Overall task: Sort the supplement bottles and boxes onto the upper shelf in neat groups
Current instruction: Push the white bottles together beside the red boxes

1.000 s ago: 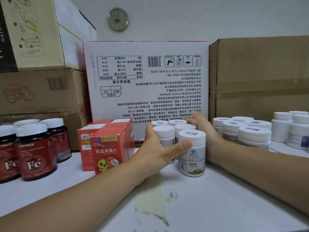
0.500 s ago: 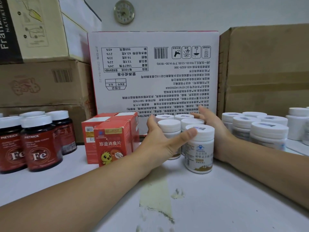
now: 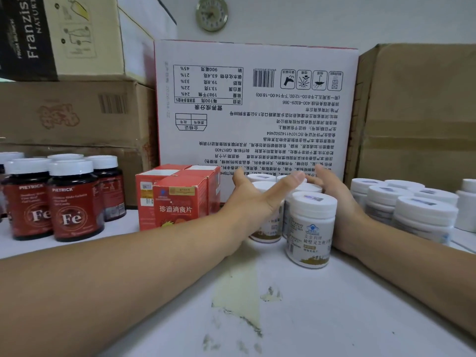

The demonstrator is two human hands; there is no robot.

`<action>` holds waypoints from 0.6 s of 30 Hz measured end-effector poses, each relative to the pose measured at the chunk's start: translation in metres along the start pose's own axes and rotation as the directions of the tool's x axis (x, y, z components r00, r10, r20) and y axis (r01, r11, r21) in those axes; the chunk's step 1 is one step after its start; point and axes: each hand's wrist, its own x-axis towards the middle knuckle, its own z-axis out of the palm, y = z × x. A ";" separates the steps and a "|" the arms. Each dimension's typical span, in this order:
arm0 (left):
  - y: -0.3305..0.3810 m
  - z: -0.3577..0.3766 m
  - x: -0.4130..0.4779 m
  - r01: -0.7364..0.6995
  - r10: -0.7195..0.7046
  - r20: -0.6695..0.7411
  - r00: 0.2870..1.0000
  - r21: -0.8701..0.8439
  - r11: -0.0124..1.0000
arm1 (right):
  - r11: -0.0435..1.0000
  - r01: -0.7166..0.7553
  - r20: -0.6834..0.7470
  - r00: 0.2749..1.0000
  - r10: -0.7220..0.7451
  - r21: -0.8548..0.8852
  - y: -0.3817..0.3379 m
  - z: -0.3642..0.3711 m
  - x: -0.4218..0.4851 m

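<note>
White bottles [image 3: 310,222] stand upright in a tight cluster near the middle of the shelf [image 3: 347,318], just in front of a white carton [image 3: 257,119] whose print reads upside down. The nearest bottle carries a blue emblem and a gold band at its foot; several more caps show behind it. The two hands are apart and flank the cluster. The left hand [image 3: 253,202] lies against the cluster's left side and hides most of one bottle. Its fingers are uncurled and extend toward the carton, and its thumb [image 3: 288,181] stretches out over the caps. The right hand [image 3: 340,204] lies with its palm against the right side, its fingers [image 3: 320,175] nearly straight and reaching along the back of the cluster; blur hides whether the tips touch a cap. Red boxes [image 3: 180,202] stand upright together just left of the left hand, with yellow cartoon art low on the front face. Fe bottles [image 3: 72,202], dark with red labels and white caps, form a group at far left, well apart from the cluster. White tubs [image 3: 417,210] stand in a second group just right of the right wrist. Brown cartons [image 3: 72,114] are stacked behind at left, and a tall carton [image 3: 417,112] stands at right. A clock [image 3: 211,12] hangs on the wall above. A yellowish patch [image 3: 237,287] marks the shelf in the foreground.
</note>
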 end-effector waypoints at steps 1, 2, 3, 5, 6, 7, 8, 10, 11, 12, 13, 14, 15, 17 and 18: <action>0.000 0.001 0.002 0.010 -0.010 -0.014 1.000 -0.015 1.000 | 1.000 0.004 -0.001 1.000 -0.004 -0.001 0.000 0.000 0.000; -0.002 0.002 0.004 0.015 -0.016 -0.026 1.000 -0.024 1.000 | 1.000 0.002 0.000 1.000 -0.002 0.003 0.000 0.000 -0.001; -0.003 0.004 0.004 0.012 -0.013 -0.035 0.999 -0.034 0.999 | 1.000 0.000 0.000 1.000 0.000 0.008 0.000 0.000 -0.002; -0.005 0.006 0.005 -0.003 0.000 -0.044 0.999 -0.060 0.998 | 1.000 -0.005 0.001 1.000 0.005 0.018 -0.001 0.001 -0.004; -0.006 0.007 0.004 -0.005 0.002 -0.048 0.999 -0.070 0.998 | 1.000 -0.011 0.003 1.000 0.011 0.026 -0.001 0.001 -0.005; -0.007 0.008 0.005 -0.010 0.005 -0.055 0.998 -0.078 0.997 | 0.999 -0.016 0.005 1.000 0.016 0.032 -0.001 0.000 -0.004; -0.007 0.008 0.005 -0.014 0.009 -0.059 0.998 -0.086 0.996 | 0.999 -0.017 0.008 1.000 0.017 0.034 -0.001 0.000 -0.005; -0.010 0.008 0.006 -0.021 0.014 -0.060 0.998 -0.108 0.994 | 0.999 -0.015 0.018 1.000 0.015 0.039 -0.001 -0.001 -0.004; -0.011 0.008 0.007 -0.022 0.015 -0.059 0.998 -0.118 0.993 | 0.999 -0.012 0.027 1.000 0.011 0.043 0.000 -0.003 -0.003; -0.013 0.008 0.008 -0.022 0.015 -0.057 0.998 -0.126 0.992 | 0.999 -0.011 0.032 0.999 0.010 0.046 -0.001 -0.003 -0.004; -0.014 0.008 0.008 -0.023 0.016 -0.055 0.998 -0.133 0.991 | 0.999 -0.017 0.036 0.999 0.015 0.050 -0.001 -0.004 -0.004; -0.015 0.008 0.009 -0.025 0.018 -0.051 0.999 -0.138 0.990 | 0.998 -0.019 0.036 0.999 0.018 0.051 -0.001 -0.003 -0.005; -0.015 0.008 0.009 -0.025 0.018 -0.047 0.999 -0.144 0.989 | 0.998 -0.018 0.037 0.999 0.016 0.054 -0.001 -0.003 -0.005; -0.016 0.008 0.009 -0.026 0.021 -0.041 0.999 -0.148 0.989 | 0.999 -0.015 0.033 0.999 0.013 0.052 -0.001 -0.003 -0.005; -0.017 0.008 0.009 -0.029 0.023 -0.038 0.999 -0.148 0.989 | 0.998 -0.016 0.031 0.999 0.014 0.053 -0.001 -0.002 -0.005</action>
